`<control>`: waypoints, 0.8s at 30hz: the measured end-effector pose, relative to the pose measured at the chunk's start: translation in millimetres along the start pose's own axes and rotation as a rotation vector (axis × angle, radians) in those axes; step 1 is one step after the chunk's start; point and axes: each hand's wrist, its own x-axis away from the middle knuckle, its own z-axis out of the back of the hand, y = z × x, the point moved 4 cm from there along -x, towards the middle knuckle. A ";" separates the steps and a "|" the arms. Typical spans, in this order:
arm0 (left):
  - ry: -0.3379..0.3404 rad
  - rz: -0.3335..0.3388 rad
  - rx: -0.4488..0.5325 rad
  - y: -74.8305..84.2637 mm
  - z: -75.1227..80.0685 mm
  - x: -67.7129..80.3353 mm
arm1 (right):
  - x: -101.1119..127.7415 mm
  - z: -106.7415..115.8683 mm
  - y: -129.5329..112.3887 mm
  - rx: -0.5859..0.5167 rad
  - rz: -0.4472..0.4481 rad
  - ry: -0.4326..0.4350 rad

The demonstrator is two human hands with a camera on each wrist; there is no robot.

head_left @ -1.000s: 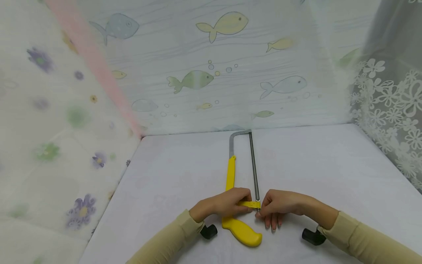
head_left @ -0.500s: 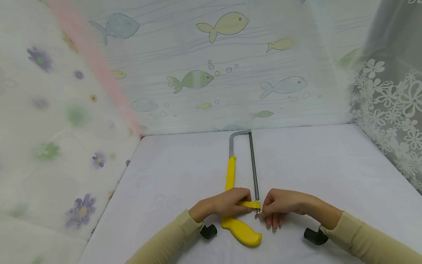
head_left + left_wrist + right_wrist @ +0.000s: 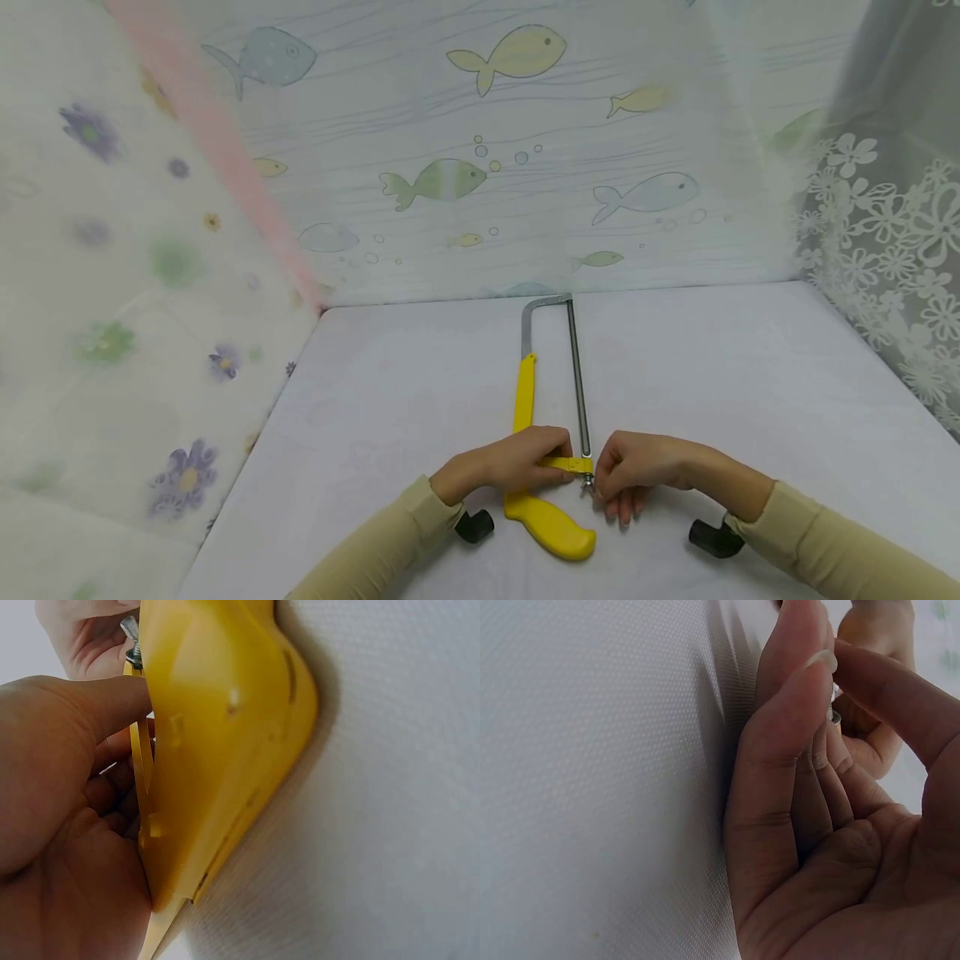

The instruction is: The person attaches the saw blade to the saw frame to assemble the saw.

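Observation:
A hacksaw with a grey and yellow frame (image 3: 524, 392) and a yellow handle (image 3: 558, 531) lies on the white table, its blade side (image 3: 578, 383) to the right. My left hand (image 3: 525, 460) grips the frame just above the handle, thumb and fingers at the yellow crosspiece (image 3: 576, 465). In the left wrist view, the yellow handle (image 3: 217, 712) fills the middle. A metal wing nut (image 3: 587, 483) sits at the near end of the blade side. My right hand (image 3: 637, 467) pinches at its right edge, the fingertips close together; the exact contact is partly hidden.
Black wrist-worn devices (image 3: 476, 527) show under both sleeves. A fish-print curtain (image 3: 450, 167) stands at the table's back edge, close to the saw's far end. Flowered cloth (image 3: 150, 333) borders the left, white lace (image 3: 892, 250) the right.
A second ago my right fingertips covered the wing nut; they shifted right, and now its wings show and stand at a different angle. My left hand and the hacksaw stay in place.

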 end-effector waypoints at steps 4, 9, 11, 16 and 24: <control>0.000 -0.002 0.001 0.2 0.2 0.0 | -2.5 -1.4 -0.1 0.002 0.006 -0.017; -0.002 -0.005 -0.005 0.8 0.4 -0.3 | -3.8 -2.0 -0.9 -0.004 0.004 -0.018; -0.003 -0.004 -0.007 0.8 0.6 -0.4 | -3.7 -1.8 -1.3 -0.006 0.002 -0.015; -0.002 0.003 -0.005 0.8 0.9 -0.9 | -1.3 -0.1 -1.5 0.019 -0.006 0.006; -0.003 0.012 -0.007 -1.3 -0.4 -1.1 | 3.1 3.7 1.9 0.023 0.010 -0.005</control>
